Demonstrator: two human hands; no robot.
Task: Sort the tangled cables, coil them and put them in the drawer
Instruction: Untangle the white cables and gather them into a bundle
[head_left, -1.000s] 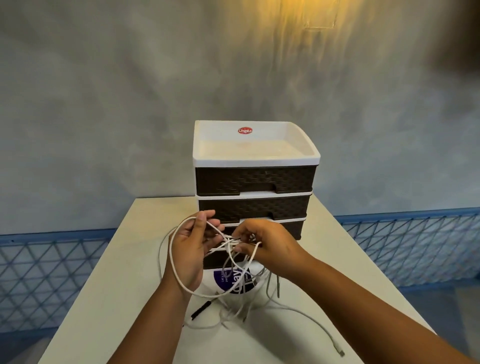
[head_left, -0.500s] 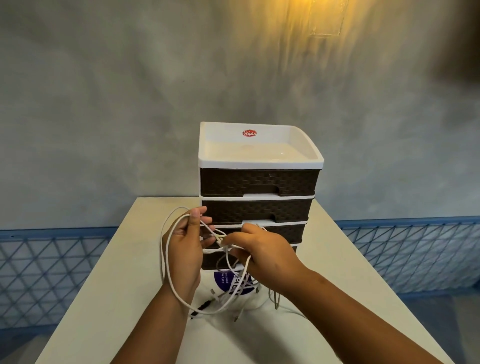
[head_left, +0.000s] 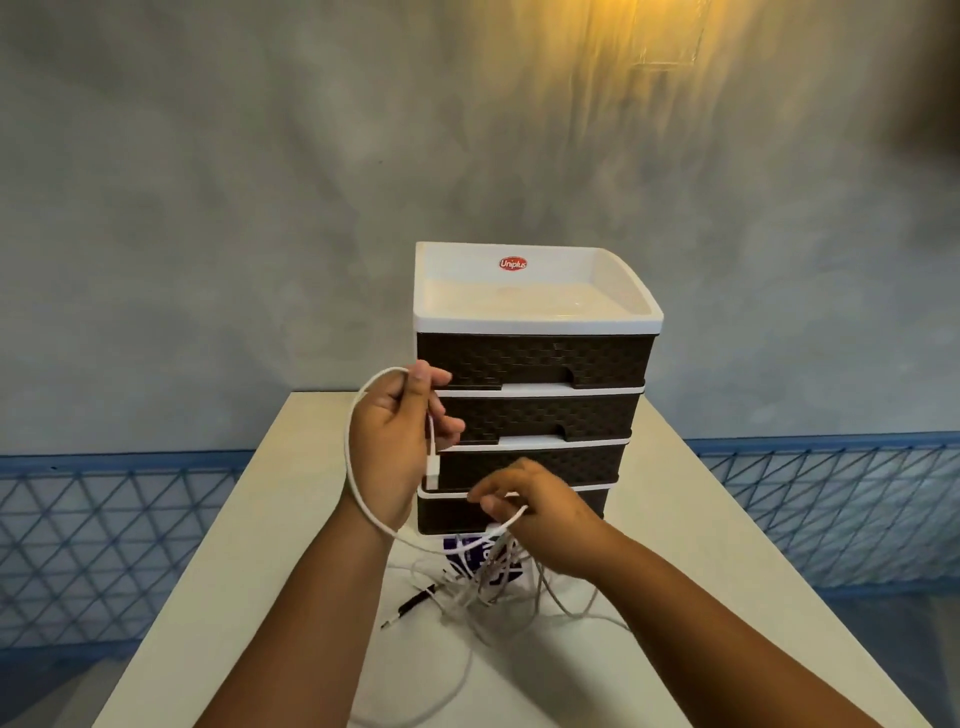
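My left hand (head_left: 395, 441) is pinching a white cable (head_left: 358, 499) near its plug end, the connector hanging straight down past my palm while the rest is looping over my wrist. My right hand (head_left: 535, 512) is closing its fingers on the tangled cables (head_left: 483, 582), which are trailing down onto the table (head_left: 249, 545) before the drawer unit (head_left: 530, 364).

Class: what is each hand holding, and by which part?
Left hand: white cable, pinched near its plug end. Right hand: the same cable's lower run, above the tangle.
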